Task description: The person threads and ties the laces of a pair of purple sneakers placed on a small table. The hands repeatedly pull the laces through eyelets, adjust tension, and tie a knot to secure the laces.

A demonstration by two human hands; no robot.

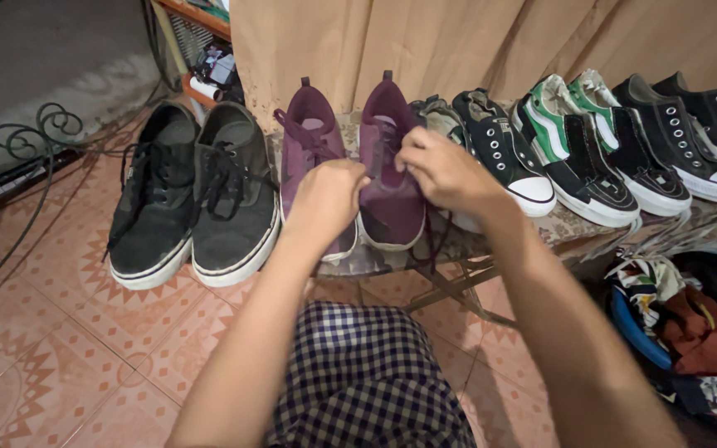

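Head view, items as I log them from the remote station.

1. Left hand [325, 199], centre of frame: curled into a loose fist over the toe end of the left maroon shoe [313, 158]. The fingers look pinched on a dark lace [364, 177] that runs to the other hand, though the contact itself is hidden from me.
2. Right hand [446, 170], just right of centre: fingers closed narrow, pinching at the lacing of the right maroon shoe [390, 166], upper middle of frame.
3. Maroon pair: side by side, toes toward me, on a patterned cloth-covered stand [574, 228].
4. Dark grey pair [197, 195], centre left, laces loose, beside the maroon pair.
5. Right of the hands, a row: black shoe with white toe [504, 149], green-and-white pair [578, 141], black slip-on pair with eyelets [690, 137].
6. Tan curtain [458, 41], top of frame.
7. Checked shorts [367, 373], bottom centre.
8. Pile of clothes [690, 323], lower right.
9. Patterned terracotta tiles [60, 332], lower left.
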